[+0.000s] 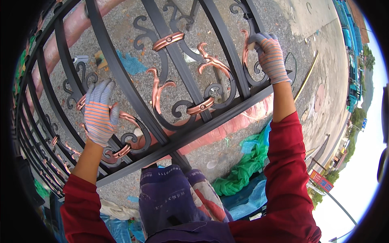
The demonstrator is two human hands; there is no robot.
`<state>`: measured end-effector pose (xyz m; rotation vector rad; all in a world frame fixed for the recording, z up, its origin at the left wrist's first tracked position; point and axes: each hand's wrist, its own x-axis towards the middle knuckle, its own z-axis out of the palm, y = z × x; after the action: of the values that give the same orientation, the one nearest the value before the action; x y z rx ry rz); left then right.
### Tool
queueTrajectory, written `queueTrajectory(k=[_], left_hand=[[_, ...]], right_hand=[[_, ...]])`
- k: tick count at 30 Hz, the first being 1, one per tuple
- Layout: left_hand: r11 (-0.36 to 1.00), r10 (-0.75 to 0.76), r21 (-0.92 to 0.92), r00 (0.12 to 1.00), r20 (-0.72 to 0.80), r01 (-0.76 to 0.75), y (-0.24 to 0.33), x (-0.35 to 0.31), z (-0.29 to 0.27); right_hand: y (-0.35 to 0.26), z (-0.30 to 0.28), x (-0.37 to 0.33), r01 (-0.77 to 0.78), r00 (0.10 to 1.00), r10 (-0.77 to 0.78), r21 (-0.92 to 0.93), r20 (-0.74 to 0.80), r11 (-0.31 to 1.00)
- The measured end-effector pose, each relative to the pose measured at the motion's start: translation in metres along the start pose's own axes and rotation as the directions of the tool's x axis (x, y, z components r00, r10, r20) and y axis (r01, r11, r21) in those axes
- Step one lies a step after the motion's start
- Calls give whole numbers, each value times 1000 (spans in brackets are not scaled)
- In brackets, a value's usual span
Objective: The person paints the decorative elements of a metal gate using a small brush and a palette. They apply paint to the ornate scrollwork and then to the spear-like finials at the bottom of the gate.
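The fingers (262, 39) of the right hand (270, 58), in a striped knitted glove, are curled around a copper-coloured leaf ornament (244, 46) in the upper right of the frame; they seem to press a small pale thing against it, but I cannot tell what it is. The fingers of the left hand (99, 113), in the same kind of glove, are stretched and a little spread, and they lie flat over a scroll at the left of the frame, closed on nothing.

Both hands are on a black iron gate panel (184, 133) with copper leaves and collars. It fills the upper and left part of the picture and lies tilted over grey gravel ground (239, 146). I judge it heavy and fully stiff; it will not bend in the hand. The painted bars look smooth, so a glove could slip on them. The thin curls and leaf tips are the weak places, so the better hold is on the thick straight bars or the frame rail.

The right arm in a red sleeve (285, 162) reaches up almost straight from the lower right. The left arm is bent and shorter, coming from the lower left. Between them hangs a dark purple apron (170, 198). A green cloth (243, 170) lies on the ground below the rail.
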<state>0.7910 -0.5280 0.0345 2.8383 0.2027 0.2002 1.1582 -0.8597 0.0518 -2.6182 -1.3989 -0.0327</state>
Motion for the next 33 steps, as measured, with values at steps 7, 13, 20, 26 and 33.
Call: queueTrajectory(k=[7,13,20,26,33], left_hand=[[1000,8,-11,1000,4,-8,-2,-1,2],[1000,-23,5,999,32,23,0,-1,0],[1000,-28,10,998,50,28,0,1,-2],[998,-58,6,997,59,58,3,1,-4],[998,-68,17,994,84,67,1,1,-5]], right_hand=[[22,2,1,-35,998,34,-15,-45,999],[22,3,2,-131,985,151,206,-86,970],[20,9,1,-19,999,23,183,-22,983],[27,2,8,-113,987,101,96,123,989],[8,-9,12,-293,878,453,576,-153,763]])
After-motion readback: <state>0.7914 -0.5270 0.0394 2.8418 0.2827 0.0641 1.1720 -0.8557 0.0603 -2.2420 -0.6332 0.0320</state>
